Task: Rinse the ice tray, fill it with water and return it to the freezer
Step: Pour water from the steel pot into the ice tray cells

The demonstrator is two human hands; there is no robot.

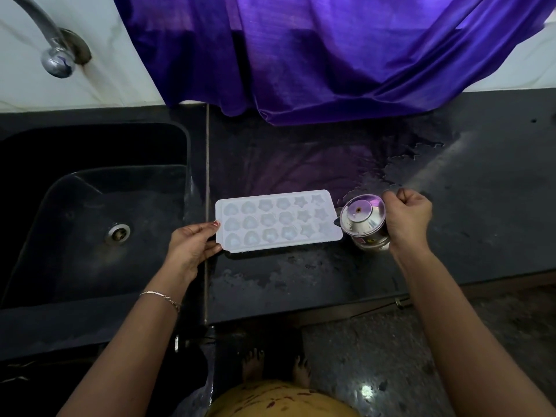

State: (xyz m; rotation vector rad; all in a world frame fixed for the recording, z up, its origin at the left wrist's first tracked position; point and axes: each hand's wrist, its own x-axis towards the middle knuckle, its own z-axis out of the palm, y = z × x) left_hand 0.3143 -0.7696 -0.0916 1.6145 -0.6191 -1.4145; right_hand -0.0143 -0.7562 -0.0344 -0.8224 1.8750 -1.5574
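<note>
Left grip (191, 246) pinches ice tray (278, 221) at left end; right grip (407, 219) holds pot (365, 221).

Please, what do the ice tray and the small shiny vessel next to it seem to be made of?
The ice tray looks like plastic or silicone, white and translucent with a matte finish: its moulded cells let light through. The small vessel seems polished metal, probably steel: it mirrors the purple cloth.
</note>
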